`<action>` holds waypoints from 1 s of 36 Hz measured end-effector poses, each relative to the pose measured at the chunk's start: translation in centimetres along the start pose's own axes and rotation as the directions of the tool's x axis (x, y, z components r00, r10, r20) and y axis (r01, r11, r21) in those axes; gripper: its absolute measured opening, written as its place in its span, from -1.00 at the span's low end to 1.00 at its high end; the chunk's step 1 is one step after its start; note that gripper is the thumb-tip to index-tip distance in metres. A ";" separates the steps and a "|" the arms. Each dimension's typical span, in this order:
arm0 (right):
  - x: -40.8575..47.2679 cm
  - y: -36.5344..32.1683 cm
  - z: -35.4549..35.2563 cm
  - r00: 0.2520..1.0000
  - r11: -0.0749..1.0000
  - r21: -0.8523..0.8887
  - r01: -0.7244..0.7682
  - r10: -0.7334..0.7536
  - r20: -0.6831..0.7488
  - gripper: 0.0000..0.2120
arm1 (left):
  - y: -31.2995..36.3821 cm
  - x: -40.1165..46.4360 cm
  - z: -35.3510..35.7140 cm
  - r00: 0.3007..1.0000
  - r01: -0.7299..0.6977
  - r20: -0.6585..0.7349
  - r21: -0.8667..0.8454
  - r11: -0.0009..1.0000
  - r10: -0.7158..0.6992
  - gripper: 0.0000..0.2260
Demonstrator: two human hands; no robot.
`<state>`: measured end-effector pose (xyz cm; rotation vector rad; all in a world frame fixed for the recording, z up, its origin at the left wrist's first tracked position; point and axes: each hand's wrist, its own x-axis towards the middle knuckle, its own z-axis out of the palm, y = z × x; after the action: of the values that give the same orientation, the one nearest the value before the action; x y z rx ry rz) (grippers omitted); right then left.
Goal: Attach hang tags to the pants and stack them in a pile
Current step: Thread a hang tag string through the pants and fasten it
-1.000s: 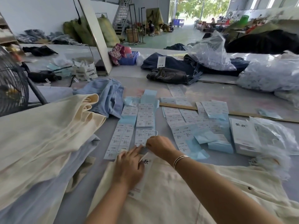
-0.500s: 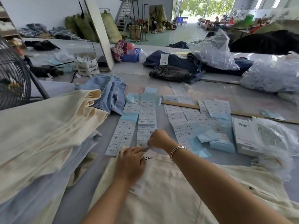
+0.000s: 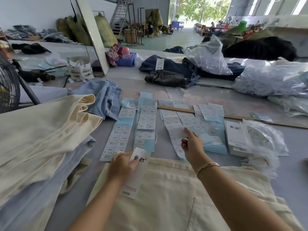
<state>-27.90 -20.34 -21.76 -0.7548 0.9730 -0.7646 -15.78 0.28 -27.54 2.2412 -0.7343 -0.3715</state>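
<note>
We held the hang tag (image 3: 139, 165) in our left hand (image 3: 124, 167), fingers curled round its upper left edge, so that the long white card lay down over the waistband of the cream pants (image 3: 166, 197) spread on the near part of the table. Our right hand (image 3: 191, 144) was out over the sticker sheets (image 3: 176, 130), and a small pale label (image 3: 177, 133) seemed to be pinched at its fingertips, though blur kept us from being sure. To do this step well, we judged, the label should come off its blue backing cleanly, without a curled corner, and go down square on the card while the left hand kept the card flat and steady; the size printed on it should match the pants under our arms. More rows of size stickers (image 3: 118, 140) lay just left of that sheet. The finished pile (image 3: 41, 130) of cream and pale blue pants sat to the left, near us.

As for containers, a white box (image 3: 235, 139) at the right carried the same black characters as the card and seemed to hold more tags. Beside it a clear plastic bag (image 3: 265, 144) held what looked like white strings. Far off, a blue basket (image 3: 126, 61) held something we could not make out.
</note>
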 end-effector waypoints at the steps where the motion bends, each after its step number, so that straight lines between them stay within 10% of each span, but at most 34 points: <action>1: -1.1 -0.3 -1.0 0.999 0.999 0.032 -0.002 0.001 0.039 -0.94 | 0.5 -0.2 -0.7 0.997 0.073 0.039 -0.168 0.983 -0.068 -0.71; 5: -5.8 -0.6 -4.7 0.978 0.987 0.157 0.027 -0.059 0.198 -0.92 | 2.9 -1.2 -2.7 0.961 0.277 0.163 -0.614 0.739 -0.225 -0.84; 9: -10.2 0.5 -6.9 0.897 0.946 -0.070 0.318 -0.276 0.344 -0.90 | 6.7 -4.1 -2.1 0.918 0.396 0.357 -0.827 0.400 -0.171 -0.82; 12: -12.3 1.5 -8.1 0.667 0.634 -0.277 0.722 -0.531 0.523 -0.92 | 9.2 -7.0 -0.9 0.864 0.500 0.487 -0.807 0.315 -0.125 -0.78; 16: -13.1 2.5 -10.0 0.299 0.159 -0.257 0.953 -0.630 0.717 -0.82 | 11.0 -9.2 0.1 0.835 0.536 0.547 -0.785 0.312 -0.057 -0.73; 26: -13.7 2.3 -11.9 0.255 0.035 -0.299 0.954 -0.618 0.744 -0.60 | 13.4 -11.2 1.1 0.812 0.545 0.583 -0.761 0.353 0.004 -0.70; 36: -13.5 1.7 -14.1 0.205 -0.310 -0.403 0.861 -0.514 0.833 -0.76 | 14.0 -12.1 3.7 0.824 0.517 0.565 -0.724 0.457 -0.036 -0.84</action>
<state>-45.18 -11.17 -22.63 -2.7273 0.3111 -1.0659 -32.61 -2.34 -19.40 1.2453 -0.2392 -1.2194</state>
